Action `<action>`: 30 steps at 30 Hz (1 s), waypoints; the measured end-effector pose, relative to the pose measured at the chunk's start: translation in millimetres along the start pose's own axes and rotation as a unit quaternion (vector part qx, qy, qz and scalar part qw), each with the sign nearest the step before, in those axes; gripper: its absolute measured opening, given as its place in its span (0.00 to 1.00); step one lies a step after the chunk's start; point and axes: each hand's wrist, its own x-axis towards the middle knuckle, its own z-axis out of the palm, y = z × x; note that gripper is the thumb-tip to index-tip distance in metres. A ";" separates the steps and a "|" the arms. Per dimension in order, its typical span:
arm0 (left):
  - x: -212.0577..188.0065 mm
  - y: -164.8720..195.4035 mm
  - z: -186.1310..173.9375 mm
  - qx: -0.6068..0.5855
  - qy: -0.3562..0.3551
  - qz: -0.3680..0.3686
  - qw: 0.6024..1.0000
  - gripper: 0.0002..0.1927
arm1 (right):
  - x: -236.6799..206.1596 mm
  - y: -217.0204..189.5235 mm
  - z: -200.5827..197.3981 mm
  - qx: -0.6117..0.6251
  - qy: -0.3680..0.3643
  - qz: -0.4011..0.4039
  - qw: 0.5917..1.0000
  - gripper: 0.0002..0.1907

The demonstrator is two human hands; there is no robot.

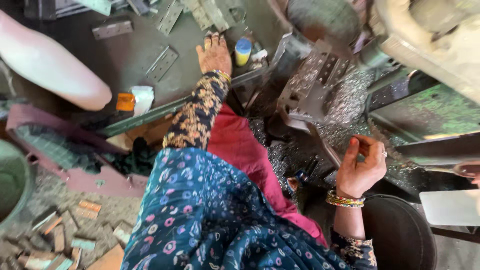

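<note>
L hand [215,54] lies palm-down w/ fingers loosely spread on the grey metal work surface [125,60], near its far edge, arm in a dark patterned sleeve [197,112] stretched fwd; gold bangles at the wrist. It holds nothing; fingertips sit just short of a pile of flat perforated metal plates [210,12] at the far edge, and a small yellow cylinder w/ blue cap [243,51] stands just beside it on the right. More hinge-like plates lie on the same surface: one [161,63] near the hand to its left, another [112,29] farther toward the far-left corner. R hand [361,167] is raised, apart from the surface, fingers curled w/ thumb and fingertips pressed together; cannot tell if sth tiny is pinched there. It hangs near a perforated metal bracket [312,82] clamped in the machine, w/ silvery metal shavings [350,100] heaped around that and below. Stacked bangles [345,199] on the R wrist, and a dark round bin [400,232] just below it. At the surface's near edge sit an orange piece [125,102] and a white scrap [143,98], touching. Pale rounded object [50,65] covers the left side. Wood offcuts [65,235] scatter on the floor at bottom-left.
</note>
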 end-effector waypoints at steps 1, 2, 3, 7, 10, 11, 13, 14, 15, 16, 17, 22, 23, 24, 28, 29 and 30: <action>13.7 -3.8 12.4 -0.021 -0.038 0.039 0.998 0.20 | 8.7 -2.1 0.0 -0.025 0.002 -0.010 1.000 0.05; 24.8 -5.8 21.8 -0.041 -0.075 0.080 0.993 0.20 | 16.1 -3.8 -0.2 -0.051 0.004 -0.020 0.998 0.05; 31.5 -6.6 23.5 -0.060 -0.110 0.120 0.985 0.21 | 21.3 -5.7 -0.4 -0.063 -0.009 -0.017 0.998 0.05; 22.0 -25.4 23.5 -0.056 -0.175 0.113 0.976 0.19 | 29.3 -14.3 -1.2 -0.067 -0.049 0.013 0.996 0.05; -3.5 -54.2 4.6 -0.100 -0.130 0.145 0.976 0.22 | 29.0 -18.2 1.6 -0.082 -0.069 0.053 0.993 0.07; -10.3 -63.2 -1.2 -0.112 -0.149 0.136 0.973 0.22 | 28.5 -18.4 3.0 -0.094 -0.078 0.067 0.990 0.07; -19.6 -76.5 -9.6 -0.136 -0.190 0.117 0.965 0.21 | 27.4 -16.9 5.7 -0.117 -0.072 0.051 0.989 0.08; -21.1 -79.9 -11.9 -0.109 -0.146 0.104 0.978 0.23 | 26.7 -15.5 6.3 -0.132 -0.073 0.044 0.988 0.09; -20.7 -81.1 -12.7 -0.082 -0.103 0.090 0.987 0.26 | 25.9 -13.7 6.6 -0.124 -0.076 0.047 0.988 0.09; -18.0 -80.6 -12.6 -0.058 -0.059 0.078 0.994 0.30 | 25.2 -12.0 6.4 -0.118 -0.077 0.052 0.989 0.09; -13.9 -79.1 -11.8 -0.038 -0.102 0.055 0.992 0.29 | 24.6 -10.2 5.9 -0.114 -0.075 0.055 0.989 0.09; 15.6 -84.5 -11.7 -0.002 -0.170 -0.076 0.982 0.30 | 24.4 -6.5 2.2 -0.113 -0.085 0.071 0.987 0.09; 19.7 -90.2 -15.4 -0.020 -0.168 -0.082 0.982 0.30 | 25.0 -7.0 2.0 -0.107 -0.089 0.073 0.988 0.09; 21.0 -97.3 -18.8 -0.036 -0.167 -0.089 0.981 0.30 | 25.1 -7.5 2.0 -0.114 -0.086 0.067 0.988 0.09; 2.8 -123.8 -33.6 -0.216 -0.150 -0.023 0.965 0.17 | 24.2 -9.9 2.2 -0.112 -0.099 0.080 0.985 0.10; -7.2 -125.6 -39.8 -0.185 -0.135 -0.010 0.973 0.15 | 23.3 -9.8 2.0 -0.108 -0.106 0.093 0.984 0.10; -17.8 -124.8 -47.2 -0.155 -0.118 0.005 0.981 0.13 | 22.4 -9.5 1.9 -0.108 -0.110 0.082 0.985 0.10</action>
